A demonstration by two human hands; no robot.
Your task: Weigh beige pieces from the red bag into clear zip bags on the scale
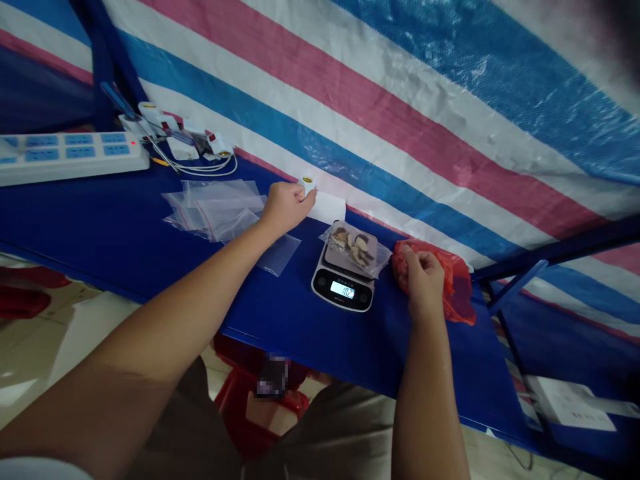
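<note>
The right hand [425, 270] was at the red bag [457, 287]; I could not tell if its grip was closed on something. Just left of this grip, the scale [345, 293] stood on the blue bench [300, 340], carrying the clear bag with sliced pieces [359, 250]. The left hand [289, 208] was farther, its grip curled together beside the white paper [329, 207]. Left of it lay flat empty bags [220, 210], and beyond them the cables [207, 168].
</note>
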